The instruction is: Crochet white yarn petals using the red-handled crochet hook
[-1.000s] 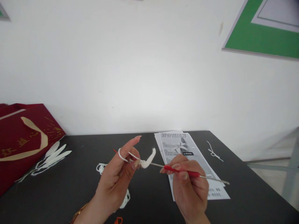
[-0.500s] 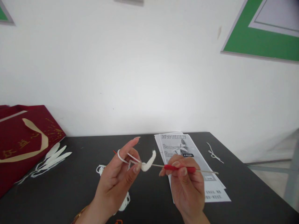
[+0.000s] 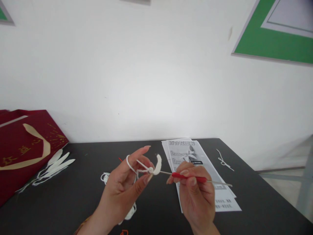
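White yarn (image 3: 127, 159) is looping around your left index finger and running to the small curved crochet piece (image 3: 158, 164), which your left hand (image 3: 122, 192) is pinching near its lower end with its fingers, above the dark surface (image 3: 85, 182). Your right hand (image 3: 197, 192) is gripping a red-handled metal hook (image 3: 201, 179) with its fingers, and the slim shaft is reaching leftward to the piece (the tip is hiding there, so you cannot tell whether it is sitting inside a stitch). Behind your right hand, printed sheets (image 3: 179, 153) are overlapping one another, and a knotted white strand (image 3: 222, 161) is lying to their right. A yarn bundle (image 3: 131, 212) is showing just right of your left wrist. Farther left, several white leaf-shaped pieces (image 3: 58, 162) are lying beside a dark red bag (image 3: 17, 140).
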`<control>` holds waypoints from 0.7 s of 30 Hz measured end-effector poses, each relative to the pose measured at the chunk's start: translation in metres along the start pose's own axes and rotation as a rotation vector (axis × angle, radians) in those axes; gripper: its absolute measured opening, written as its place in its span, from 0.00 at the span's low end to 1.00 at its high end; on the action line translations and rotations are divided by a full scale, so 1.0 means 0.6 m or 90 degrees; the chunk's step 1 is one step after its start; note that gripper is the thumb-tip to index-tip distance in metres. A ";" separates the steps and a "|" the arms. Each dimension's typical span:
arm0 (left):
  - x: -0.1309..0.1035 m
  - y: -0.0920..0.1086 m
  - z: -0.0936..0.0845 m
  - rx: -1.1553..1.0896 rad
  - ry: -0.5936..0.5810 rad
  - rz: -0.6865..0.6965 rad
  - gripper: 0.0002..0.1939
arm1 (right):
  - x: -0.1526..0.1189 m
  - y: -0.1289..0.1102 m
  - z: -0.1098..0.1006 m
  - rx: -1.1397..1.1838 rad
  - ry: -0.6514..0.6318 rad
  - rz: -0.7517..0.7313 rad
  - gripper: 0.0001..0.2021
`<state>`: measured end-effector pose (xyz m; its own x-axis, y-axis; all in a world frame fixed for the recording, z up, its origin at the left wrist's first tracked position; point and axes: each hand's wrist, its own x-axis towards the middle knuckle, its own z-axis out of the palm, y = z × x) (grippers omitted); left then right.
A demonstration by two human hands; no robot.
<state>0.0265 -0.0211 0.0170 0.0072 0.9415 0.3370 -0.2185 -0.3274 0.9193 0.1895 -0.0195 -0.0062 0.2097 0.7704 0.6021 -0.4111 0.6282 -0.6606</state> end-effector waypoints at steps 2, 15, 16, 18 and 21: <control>0.001 0.000 0.003 -0.005 0.003 -0.014 0.22 | 0.000 0.001 0.000 -0.004 -0.007 -0.003 0.06; -0.006 -0.001 -0.003 0.156 -0.018 0.110 0.23 | -0.002 0.000 0.002 0.002 0.067 0.089 0.05; -0.006 -0.002 -0.004 0.180 -0.025 0.135 0.24 | -0.001 0.000 0.003 0.009 0.081 0.105 0.05; -0.007 -0.005 -0.006 0.202 -0.015 0.148 0.25 | 0.001 0.002 0.002 0.033 0.110 0.145 0.02; -0.007 -0.008 -0.004 0.174 0.006 0.087 0.24 | 0.006 0.003 0.001 0.067 0.135 0.205 0.03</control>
<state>0.0254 -0.0233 0.0106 -0.0136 0.8872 0.4611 0.0535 -0.4598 0.8864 0.1891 -0.0156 -0.0051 0.2298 0.9382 0.2587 -0.5724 0.3453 -0.7437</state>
